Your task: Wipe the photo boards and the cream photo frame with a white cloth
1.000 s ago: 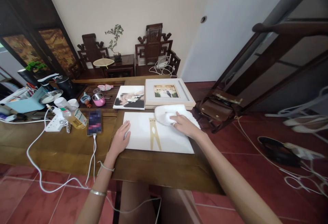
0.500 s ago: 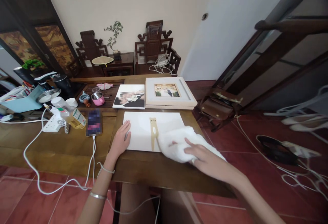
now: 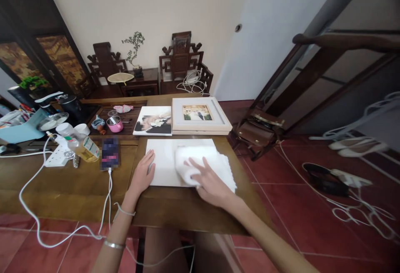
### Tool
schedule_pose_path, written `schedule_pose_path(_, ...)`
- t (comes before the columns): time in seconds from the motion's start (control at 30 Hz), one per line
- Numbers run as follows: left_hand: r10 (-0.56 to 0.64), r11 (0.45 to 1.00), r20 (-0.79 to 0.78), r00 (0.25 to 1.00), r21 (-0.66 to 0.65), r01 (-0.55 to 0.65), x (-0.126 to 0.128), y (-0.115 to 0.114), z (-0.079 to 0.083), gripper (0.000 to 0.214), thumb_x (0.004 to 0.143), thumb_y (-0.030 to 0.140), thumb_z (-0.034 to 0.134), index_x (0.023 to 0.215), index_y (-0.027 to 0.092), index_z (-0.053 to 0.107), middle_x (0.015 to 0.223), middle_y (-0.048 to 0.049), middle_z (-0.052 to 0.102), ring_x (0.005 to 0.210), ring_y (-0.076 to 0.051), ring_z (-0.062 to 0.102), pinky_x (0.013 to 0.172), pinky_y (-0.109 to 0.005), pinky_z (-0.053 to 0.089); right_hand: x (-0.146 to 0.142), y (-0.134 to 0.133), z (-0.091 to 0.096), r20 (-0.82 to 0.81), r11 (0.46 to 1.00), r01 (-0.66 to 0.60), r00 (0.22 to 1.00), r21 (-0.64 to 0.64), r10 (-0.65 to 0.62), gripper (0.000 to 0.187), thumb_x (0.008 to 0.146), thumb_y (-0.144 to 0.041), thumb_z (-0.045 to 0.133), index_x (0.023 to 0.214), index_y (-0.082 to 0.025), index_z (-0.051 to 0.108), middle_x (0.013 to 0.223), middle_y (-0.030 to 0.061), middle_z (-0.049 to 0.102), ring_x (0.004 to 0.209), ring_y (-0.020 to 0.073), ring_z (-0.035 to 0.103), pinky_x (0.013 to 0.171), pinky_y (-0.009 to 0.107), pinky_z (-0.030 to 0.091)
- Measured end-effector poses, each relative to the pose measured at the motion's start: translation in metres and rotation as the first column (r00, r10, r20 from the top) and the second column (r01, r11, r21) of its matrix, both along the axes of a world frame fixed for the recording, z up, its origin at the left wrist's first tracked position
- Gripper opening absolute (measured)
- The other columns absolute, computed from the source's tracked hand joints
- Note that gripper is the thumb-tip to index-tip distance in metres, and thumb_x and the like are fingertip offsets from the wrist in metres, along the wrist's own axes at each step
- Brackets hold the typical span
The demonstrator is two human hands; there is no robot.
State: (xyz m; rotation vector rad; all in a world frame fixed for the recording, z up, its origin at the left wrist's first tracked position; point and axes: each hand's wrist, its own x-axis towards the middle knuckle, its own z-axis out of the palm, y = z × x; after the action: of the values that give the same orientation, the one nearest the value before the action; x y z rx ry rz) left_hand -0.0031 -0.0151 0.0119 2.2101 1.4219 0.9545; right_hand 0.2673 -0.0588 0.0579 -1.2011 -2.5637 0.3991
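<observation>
A flat white panel (image 3: 161, 162) lies near the front edge of the wooden table. My left hand (image 3: 144, 172) rests at its left edge, fingers stretched out and thumb apart. My right hand (image 3: 208, 181) holds a bunched white cloth (image 3: 200, 156), pressing it onto the panel's right half. Part of the cloth hangs past the panel's right edge. The cloth covers the beige cat-like figure that showed on the panel earlier.
Behind the panel lie a photo print (image 3: 153, 125) and a framed picture (image 3: 215, 118). To the left are a phone (image 3: 110, 153) on a cable, a bottle of yellowish liquid (image 3: 89, 148), a power strip (image 3: 58, 156) and a pink cup (image 3: 115, 124).
My right hand has moved left across the panel with the cloth, which now hides the beige figure. My left hand stays at the panel's left edge. The view has shifted slightly.
</observation>
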Motion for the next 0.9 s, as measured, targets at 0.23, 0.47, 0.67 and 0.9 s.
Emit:
schedule_pose_path(0.23,0.002,1.000,-0.001,1.000,-0.003,-0.002,0.002,0.000,0.000,0.044,0.092,0.026,0.041,0.134,0.017,0.048,0.143,-0.0106,0.044,0.136,-0.022,0.035,0.114,-0.046,0.029,0.021,-0.028,0.007,-0.071,0.991,-0.122,0.991,-0.063,0.118,0.035,0.054,-0.001,0.041,0.076,-0.019,0.062,0.139,0.0091,0.049,0.137,0.0258,0.029,0.115,0.055,0.012)
schedule_pose_path(0.47,0.004,1.000,0.009,1.000,-0.017,-0.004,0.000,0.000,0.001,0.043,0.092,0.027,0.041,0.133,0.016,0.049,0.143,-0.0114,0.044,0.136,-0.023,0.036,0.114,-0.046,0.030,-0.009,0.064,0.013,-0.038,0.995,0.084,0.996,-0.049,-0.085,0.037,0.066,-0.002,0.038,0.088,-0.015,0.064,0.116,0.0138,0.065,0.134,0.0288,0.035,0.110,0.057,0.019)
schedule_pose_path(0.67,-0.006,1.000,0.001,1.000,-0.008,0.006,-0.001,0.000,0.000,0.044,0.092,0.027,0.041,0.135,0.018,0.047,0.144,-0.0102,0.044,0.137,-0.022,0.035,0.114,-0.046,0.028,-0.030,0.036,0.007,0.039,0.999,0.033,0.999,-0.002,-0.033,0.041,0.067,-0.006,0.044,0.101,-0.012,0.065,0.142,0.0189,0.043,0.140,0.0319,0.019,0.109,0.064,0.012)
schedule_pose_path(0.9,-0.007,1.000,-0.007,1.000,-0.006,0.007,0.001,-0.001,0.001,0.044,0.093,0.027,0.040,0.135,0.017,0.047,0.144,-0.0105,0.043,0.137,-0.022,0.035,0.114,-0.046,0.029,-0.020,-0.048,0.009,-0.010,0.986,-0.138,0.990,-0.090,0.138,0.040,0.059,-0.004,0.045,0.089,-0.016,0.069,0.145,0.0134,0.040,0.140,0.0320,0.019,0.111,0.064,0.007)
